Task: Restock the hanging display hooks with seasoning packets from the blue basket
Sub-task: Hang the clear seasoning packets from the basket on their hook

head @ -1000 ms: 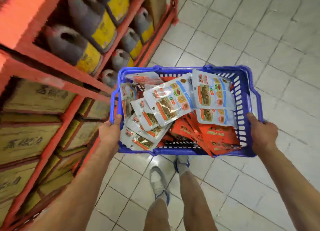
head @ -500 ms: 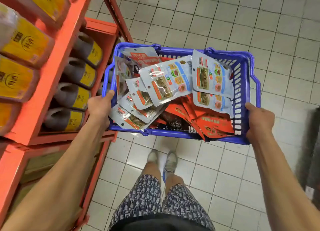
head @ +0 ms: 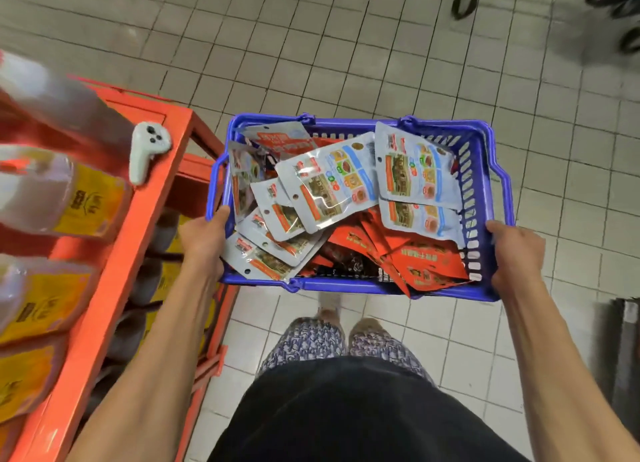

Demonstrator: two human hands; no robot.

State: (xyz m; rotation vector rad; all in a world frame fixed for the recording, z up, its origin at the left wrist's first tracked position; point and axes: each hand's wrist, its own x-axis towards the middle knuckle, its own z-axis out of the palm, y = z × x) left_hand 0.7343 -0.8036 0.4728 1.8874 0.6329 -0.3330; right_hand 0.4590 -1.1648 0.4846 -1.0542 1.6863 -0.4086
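Note:
I carry the blue basket level in front of my waist. My left hand grips its left rim and my right hand grips its right rim. Inside lie several pale blue-and-white seasoning packets spread over the left and back. Several red packets are piled at the front right. No hanging display hooks are in view.
An orange metal shelf rack stands close on my left, stocked with yellow-labelled bottles. A white handheld controller rests on the rack's edge. Grey tiled floor stretches ahead. Someone's feet show at the top right, and a dark object stands at the right edge.
The basket has risen and moved away from the lower shelves, past the rack's end. The view now looks straight down over the rack's upper level. Both hands keep their hold.

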